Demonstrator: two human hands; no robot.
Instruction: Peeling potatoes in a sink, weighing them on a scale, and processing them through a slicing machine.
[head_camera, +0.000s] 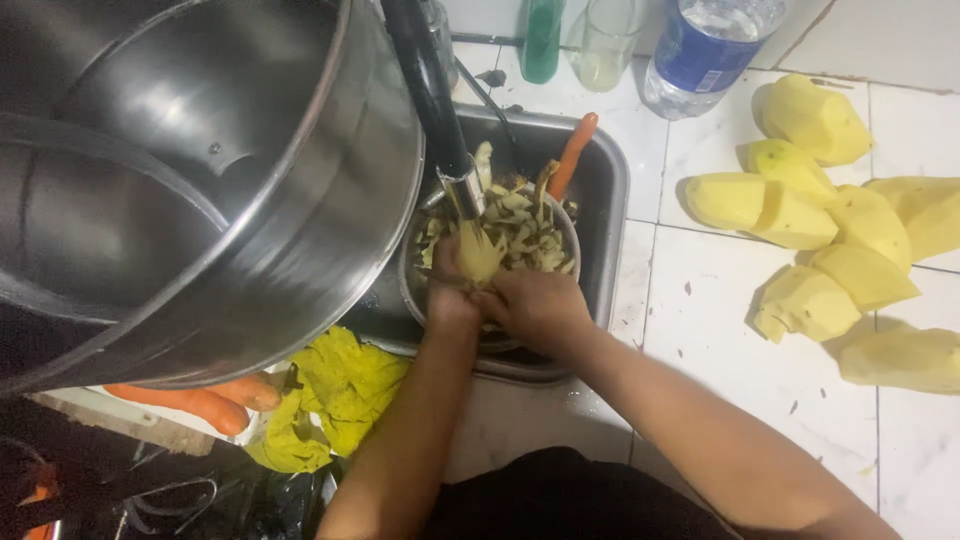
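Both hands meet over the peel-filled bowl (570, 232) in the sink (612, 180), under the dark tap (430, 90). The left hand (450, 290) has its grip clamped on a pale peeled potato (478, 255); the right hand (535, 305) rests against it, though whether that grip closes on anything I cannot tell. The potato's long axis runs near to far, its far end pointing at the spout (rinsing goes best, I judge, with the potato turned slowly about that axis). More peeled potatoes (800, 215) lie right on the tiled worktop (700, 340); a carrot (572, 155) leans at the sink's far edge.
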